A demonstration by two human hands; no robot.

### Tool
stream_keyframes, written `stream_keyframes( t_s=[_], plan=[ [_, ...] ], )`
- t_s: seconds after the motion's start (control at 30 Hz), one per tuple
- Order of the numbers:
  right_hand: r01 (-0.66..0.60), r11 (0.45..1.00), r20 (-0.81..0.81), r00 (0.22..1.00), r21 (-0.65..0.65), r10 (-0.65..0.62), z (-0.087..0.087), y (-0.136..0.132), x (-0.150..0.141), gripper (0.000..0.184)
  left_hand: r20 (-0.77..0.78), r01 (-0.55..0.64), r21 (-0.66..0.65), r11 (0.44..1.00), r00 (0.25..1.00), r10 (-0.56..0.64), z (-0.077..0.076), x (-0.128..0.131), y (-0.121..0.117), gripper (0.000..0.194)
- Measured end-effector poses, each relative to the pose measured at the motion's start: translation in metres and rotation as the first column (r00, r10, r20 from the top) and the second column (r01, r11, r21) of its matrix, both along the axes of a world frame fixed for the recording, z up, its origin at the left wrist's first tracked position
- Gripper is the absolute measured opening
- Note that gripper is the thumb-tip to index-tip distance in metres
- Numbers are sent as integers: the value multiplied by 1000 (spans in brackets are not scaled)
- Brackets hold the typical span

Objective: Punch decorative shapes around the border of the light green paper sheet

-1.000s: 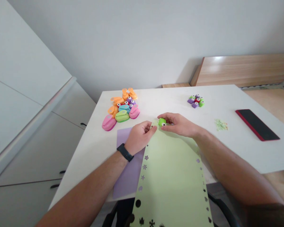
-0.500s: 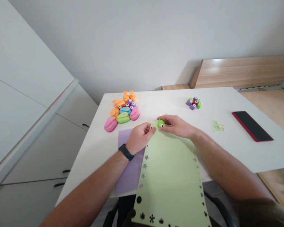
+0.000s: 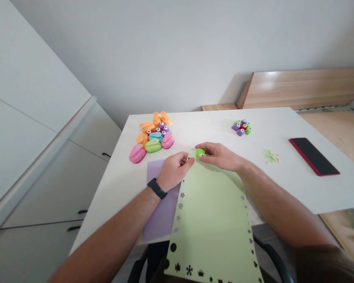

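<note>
A pale green sheet of paper (image 3: 212,212) hangs over the table's front edge, with small shapes punched along its sides and lower edge. My left hand (image 3: 174,169) pinches its far left corner between thumb and fingers. In my right hand (image 3: 220,156) is a small green craft punch (image 3: 200,152), gripped between thumb and fingers at the sheet's far edge. The thumb lies near the punch's white button, which is partly hidden. Under the left forearm lies a purple sheet of paper (image 3: 156,212), partly covered by the green one.
Several colourful lever punches (image 3: 153,146) are grouped at the back left of the white table (image 3: 194,125). A cluster of small punches (image 3: 242,127) sits at the back right. Nearby are green paper cut-outs (image 3: 271,156) and a black-and-red flat object (image 3: 314,156).
The white button of the green punch shows less than before, and the right thumb lies over it. Both hands stay in nearly the same place; the view has shifted slightly.
</note>
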State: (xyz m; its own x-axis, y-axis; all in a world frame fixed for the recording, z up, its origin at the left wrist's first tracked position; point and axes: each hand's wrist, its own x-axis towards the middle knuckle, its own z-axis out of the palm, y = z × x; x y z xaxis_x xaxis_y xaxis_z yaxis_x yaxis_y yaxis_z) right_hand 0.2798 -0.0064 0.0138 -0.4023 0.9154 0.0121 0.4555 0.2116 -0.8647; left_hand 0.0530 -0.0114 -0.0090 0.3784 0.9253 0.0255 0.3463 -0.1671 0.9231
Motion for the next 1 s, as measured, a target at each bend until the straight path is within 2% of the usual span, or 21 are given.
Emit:
stream_keyframes(
  t_s=[0.43,0.73,1.0],
  plan=[
    [-50,998,-62,997,-23,48,1,0,0,41,-16,13,13,1000,1000,-13,0,0,0,27],
    [-15,997,-51,999,-73,11,4,1,-1,36,-57,21,44,999,998,-19,-4,-1,1,28],
    [9,987,-153,988,-161,-34,-4,2,-3,37,-86,11,57,998,996,-6,-3,0,2,27]
  ],
)
